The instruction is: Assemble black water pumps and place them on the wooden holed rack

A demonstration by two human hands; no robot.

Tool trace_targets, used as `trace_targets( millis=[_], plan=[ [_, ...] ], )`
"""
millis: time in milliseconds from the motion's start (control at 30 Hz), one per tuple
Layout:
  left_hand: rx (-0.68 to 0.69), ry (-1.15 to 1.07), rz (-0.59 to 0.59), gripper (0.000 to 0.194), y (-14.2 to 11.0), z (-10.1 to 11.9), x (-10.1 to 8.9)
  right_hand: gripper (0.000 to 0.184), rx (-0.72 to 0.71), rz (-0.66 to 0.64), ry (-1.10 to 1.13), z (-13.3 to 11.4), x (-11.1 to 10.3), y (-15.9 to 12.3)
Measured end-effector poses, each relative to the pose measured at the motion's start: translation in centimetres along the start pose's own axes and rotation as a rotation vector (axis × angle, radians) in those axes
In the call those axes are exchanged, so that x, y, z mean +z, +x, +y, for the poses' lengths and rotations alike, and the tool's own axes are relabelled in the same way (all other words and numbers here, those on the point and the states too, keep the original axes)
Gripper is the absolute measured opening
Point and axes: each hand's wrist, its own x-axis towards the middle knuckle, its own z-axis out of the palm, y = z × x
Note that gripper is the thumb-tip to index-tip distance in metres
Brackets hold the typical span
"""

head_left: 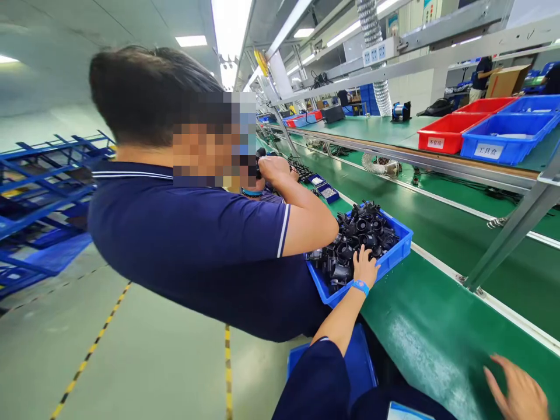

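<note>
Where the left hand (366, 267) rests: at the near long rim of a shallow blue plastic bin (397, 252), fingers spread and bent over the edge; whether a fingertip touches a part cannot be told

On the left wrist: a bright blue band (361, 286)

Under and beyond those fingers: a jumbled heap of black plastic parts (367, 228), some with round tube-like openings, filling the bin; they point every way, so the heap shares no single long axis

Nearer hand: the left, right at the parts; the bin's near rim slants from lower left to upper right in view, and the forearm comes up to it from below

Right hand (520, 389): thumb and fingers apart, nothing visible in its grasp, over the smooth green work surface (415, 344), well apart from the bin; contact with the surface cannot be told

Left of the bin: a co-worker in a dark navy shirt (210, 233), one bent elbow beside the heap

Below the left forearm: a blue plastic tray (361, 356)

Beyond the bin: a small dark blue box of pale pieces (328, 192)

Upper right shelf: a red plastic bin with a white label (450, 131) beside a blue labelled one (503, 143)
</note>
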Motion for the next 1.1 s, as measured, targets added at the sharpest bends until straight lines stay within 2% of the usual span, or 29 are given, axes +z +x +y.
trace_targets(
  millis=[67,167,233,300,400,500,600,700,833,967,1100],
  plan=[
    [0.041,-0.022,0.003,0.02,-1.2,-0.4,-0.1,0.051,-0.17,0.028,-0.008,-2.2,1.5,7.7],
    [0.104,-0.068,-0.018,0.02,-3.2,-0.5,-0.4,0.056,-0.431,0.017,-0.042,-7.0,3.0,20.1],
    [0.133,-0.105,-0.032,0.021,-4.4,-0.2,-0.6,0.063,-0.573,-0.109,-0.08,-10.1,3.8,26.1],
    [0.141,-0.14,-0.038,0.02,-5.3,0.5,-0.7,0.055,-0.652,-0.269,-0.115,-11.8,4.6,29.5],
    [0.13,-0.169,-0.037,0.02,-6.5,1.6,-1.0,0.033,-0.67,-0.383,-0.128,-11.8,5.3,30.2],
    [0.151,-0.171,-0.042,0.02,-8.3,2.3,-1.7,0.038,-0.665,-0.388,-0.082,-10.2,5.2,27.4],
    [0.241,-0.161,-0.055,0.021,-11.1,2.7,-2.6,0.04,-0.65,-0.337,-0.015,-8.6,4.2,22.2],
    [0.391,-0.15,-0.048,0.023,-14.4,3.0,-3.7,0.038,-0.611,-0.242,-0.006,-8.0,2.3,15.0],
    [0.621,-0.165,-0.009,0.021,-18.8,4.4,-5.1,0.038,-0.502,-0.132,-0.018,-8.4,-1.9,4.2],
    [0.82,-0.227,-0.014,0.021,-23.3,8.1,-6.6,0.038,-0.379,-0.028,-0.062,-8.3,-7.2,-6.2],
    [0.961,-0.295,-0.026,0.023,-27.5,14.5,-8.1,0.037,-0.27,-0.003,-0.121,-6.4,-12.9,-15.4]
  ],
)
